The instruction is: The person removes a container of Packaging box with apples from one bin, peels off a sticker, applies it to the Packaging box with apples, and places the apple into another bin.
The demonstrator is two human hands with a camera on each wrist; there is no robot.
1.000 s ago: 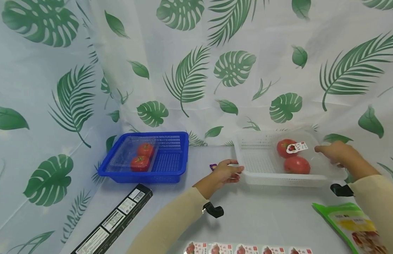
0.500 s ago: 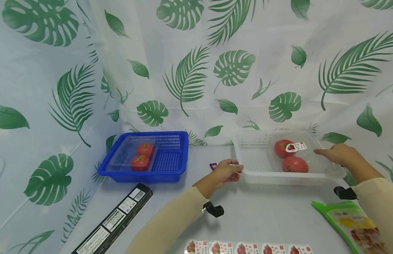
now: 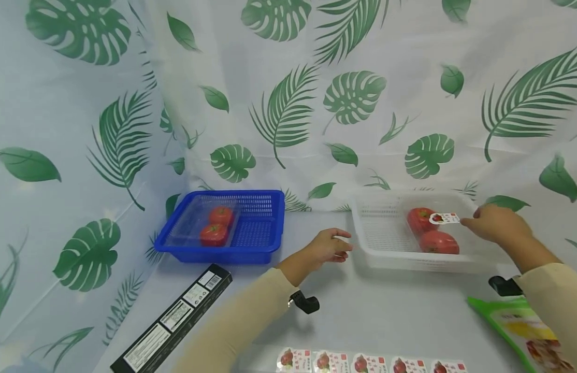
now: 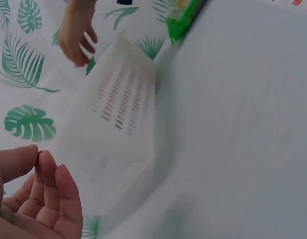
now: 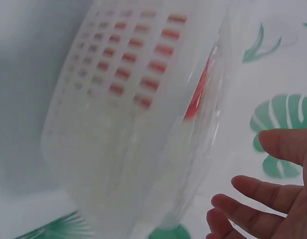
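Beside the white basket (image 3: 409, 262), my left hand (image 3: 327, 246) is loosely curled and my right hand (image 3: 502, 225) spread, both empty; the clear box (image 3: 466, 239) of red fruit (image 3: 439, 243) sits inside, toward the right, where an accidental brush could skew its label (image 3: 445, 218).

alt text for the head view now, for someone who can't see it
A person's left hand and right hand flank a white basket holding two red fruits in a clear container. Left of it stands a blue basket with two more; a black box, stickers and green packet lie nearer.
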